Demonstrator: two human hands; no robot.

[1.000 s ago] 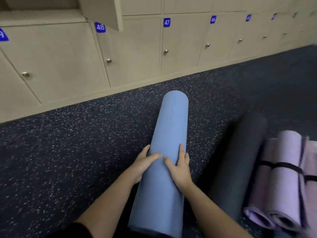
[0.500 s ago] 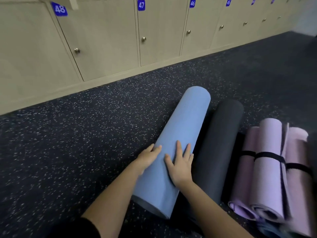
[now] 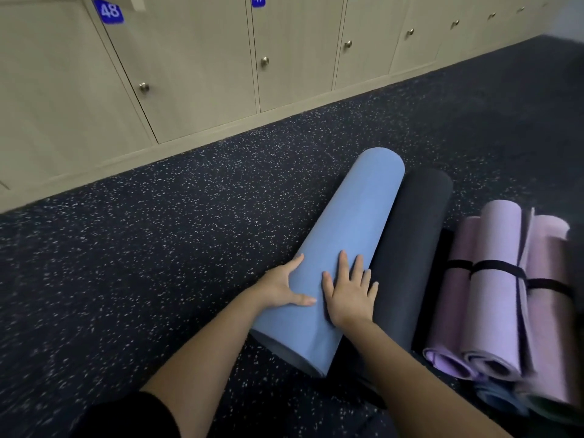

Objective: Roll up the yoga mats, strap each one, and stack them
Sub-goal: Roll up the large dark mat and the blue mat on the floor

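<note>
A rolled blue yoga mat (image 3: 357,216) lies on the speckled dark floor, its right side touching a rolled dark grey mat (image 3: 414,248). My left hand (image 3: 281,287) presses its left side with fingers spread. My right hand (image 3: 349,290) lies flat on top of it, fingers apart. No strap shows on the blue or grey roll. Further right lies a pile of rolled lilac mats (image 3: 496,289), each bound with a black strap (image 3: 496,267); more rolls beneath them are blurred.
A row of beige numbered lockers (image 3: 196,67) with round knobs runs along the far side of the floor (image 3: 142,263). My dark-clothed knee or sleeve (image 3: 126,418) shows at the bottom left.
The blue roll has moved right and now lies against the grey roll. Both hands have flattened on it. The camera has turned right and down.
</note>
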